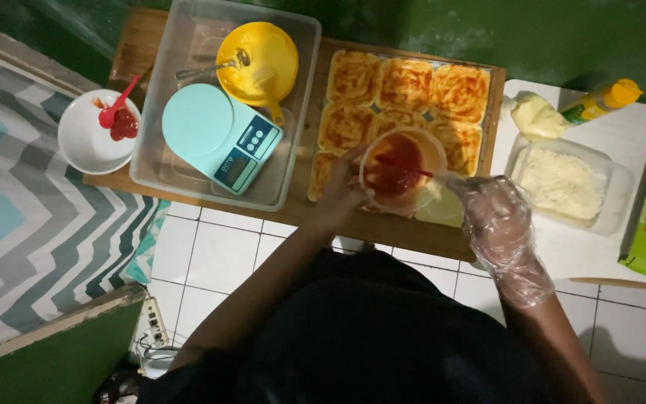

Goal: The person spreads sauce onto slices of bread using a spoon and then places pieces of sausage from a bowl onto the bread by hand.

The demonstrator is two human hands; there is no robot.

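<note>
White floor tiles (211, 254) run under a low wooden surface (398, 230) set against a green wall. Over its near edge the left hand (338, 196) reaches forward, wrist straight, its fingers clamped around the left side of a clear cup of red sauce (400, 168), held above a tray of sauced flatbreads (405, 86). At right, the right hand (499, 217) (in a thin plastic glove) bends inward, fingers pinched on a red spoon handle (416, 170) dipped in the cup. Farther left sit a clear tub (160, 150) with a pale blue kitchen scale (220, 135) and a yellow bowl (257, 61).
</note>
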